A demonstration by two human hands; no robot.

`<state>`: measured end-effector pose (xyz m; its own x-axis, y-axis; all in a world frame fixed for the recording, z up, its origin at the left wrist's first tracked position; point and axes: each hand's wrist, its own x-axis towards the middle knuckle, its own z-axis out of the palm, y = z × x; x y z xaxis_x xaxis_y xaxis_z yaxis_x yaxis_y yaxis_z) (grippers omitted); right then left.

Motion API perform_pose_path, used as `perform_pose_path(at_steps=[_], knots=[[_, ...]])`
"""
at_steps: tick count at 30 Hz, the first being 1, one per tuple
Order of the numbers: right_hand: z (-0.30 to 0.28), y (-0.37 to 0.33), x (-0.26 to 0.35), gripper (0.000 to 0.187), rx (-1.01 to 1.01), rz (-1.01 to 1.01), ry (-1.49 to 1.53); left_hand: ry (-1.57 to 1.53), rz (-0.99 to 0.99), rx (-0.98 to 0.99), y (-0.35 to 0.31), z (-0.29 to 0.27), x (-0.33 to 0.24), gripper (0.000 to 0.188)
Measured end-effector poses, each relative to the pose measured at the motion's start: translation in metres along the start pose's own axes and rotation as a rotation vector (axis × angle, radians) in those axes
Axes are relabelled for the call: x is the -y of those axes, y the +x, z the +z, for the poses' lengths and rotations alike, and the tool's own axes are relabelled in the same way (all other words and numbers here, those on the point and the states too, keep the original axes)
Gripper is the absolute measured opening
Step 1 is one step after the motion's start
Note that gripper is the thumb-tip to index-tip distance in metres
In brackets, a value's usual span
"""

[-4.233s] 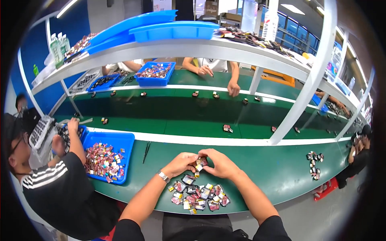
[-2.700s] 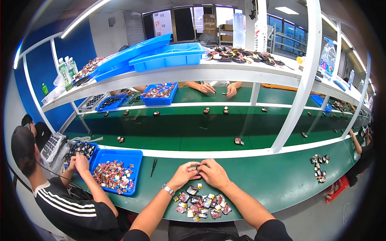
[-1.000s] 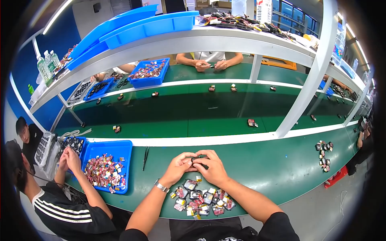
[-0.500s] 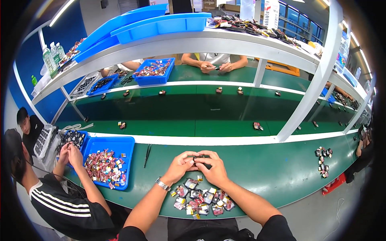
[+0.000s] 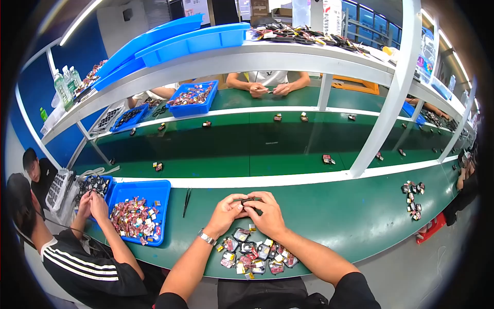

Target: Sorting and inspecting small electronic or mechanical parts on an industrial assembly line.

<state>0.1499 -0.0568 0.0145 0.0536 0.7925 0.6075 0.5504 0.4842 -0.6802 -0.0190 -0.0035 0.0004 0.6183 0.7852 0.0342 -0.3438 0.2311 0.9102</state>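
Both hands meet above the green worktop, closed around a small black plastic case (image 5: 251,201). My left hand (image 5: 225,214), its wrist wearing a metal watch, grips the case from the left. From the other side my right hand (image 5: 268,215) presses its thumb and fingers on it. Fingers cover much of the case, so its inside cannot be made out. Just below my hands lies a pile of small electronic units (image 5: 263,251), with clear and black housings, red boards and yellow-and-white battery pieces. Black tweezers (image 5: 186,202) rest to the left of my hands.
A blue tray (image 5: 167,211) of red and white parts stands at left, beside a co-worker (image 5: 77,257) handling something small. More units (image 5: 412,198) lie at right. Beyond the white rail (image 5: 231,181), a sunken green strip carries scattered units. A shelf (image 5: 288,55) with blue trays spans above.
The whole view has shifted slightly. My hands stay closed on the black case, with small finger movements. Another unit shows on the green strip near the right post.
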Motion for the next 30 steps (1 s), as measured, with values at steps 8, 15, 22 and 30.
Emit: perform_pose_path(at_steps=[8, 15, 22, 30], knots=[[0.0, -0.001, -0.004, 0.019, 0.041, 0.027, 0.078, 0.023, 0.013, -0.02, 0.001, 0.0, 0.003, 0.03], [-0.012, 0.009, 0.004, 0.024, 0.086, -0.178, -0.059, -0.005, 0.017, -0.034, 0.0, -0.003, 0.0, 0.029], [-0.004, 0.002, -0.005, 0.022, 0.053, -0.047, 0.043, -0.03, 0.012, -0.022, 0.001, -0.003, 0.003, 0.029], [-0.006, 0.006, -0.002, 0.023, 0.071, -0.049, 0.063, 0.061, 0.01, -0.048, 0.001, 0.004, -0.001, 0.032]])
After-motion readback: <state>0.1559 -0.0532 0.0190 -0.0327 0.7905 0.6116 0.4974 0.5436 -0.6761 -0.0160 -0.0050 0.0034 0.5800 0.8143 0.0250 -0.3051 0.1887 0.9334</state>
